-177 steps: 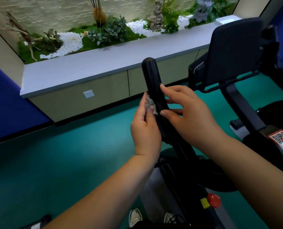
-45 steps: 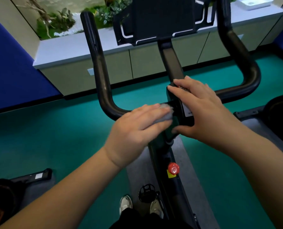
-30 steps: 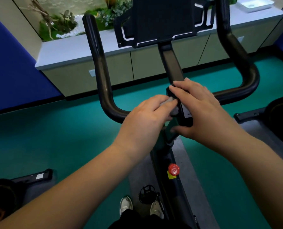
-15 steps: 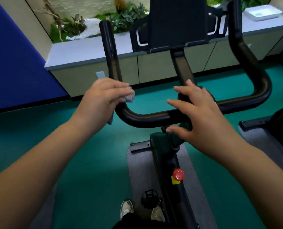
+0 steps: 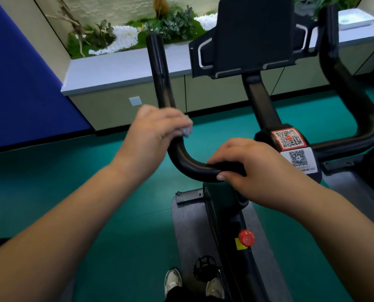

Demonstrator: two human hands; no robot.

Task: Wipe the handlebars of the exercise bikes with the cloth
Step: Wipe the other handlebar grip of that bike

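Note:
A black U-shaped handlebar [image 5: 188, 164] of an exercise bike fills the middle of the view, with one upright on the left and one on the right. My left hand [image 5: 153, 136] grips the lower part of the left upright with a small grey cloth [image 5: 187, 129] bunched under the fingers; only a corner of the cloth shows. My right hand [image 5: 251, 168] grips the horizontal bar just left of the stem, fingers over the top and thumb underneath.
A black tablet holder [image 5: 251, 38] stands on the stem above two QR stickers [image 5: 290, 147]. A red knob [image 5: 246, 237] sits on the frame below. Behind are a grey-topped cabinet ledge [image 5: 120, 64], planter greenery, a blue wall panel and green floor.
My right hand has closed round the horizontal bar, where half a second ago it lay over the stem with fingers spread. The left hand with the cloth stays on the left upright.

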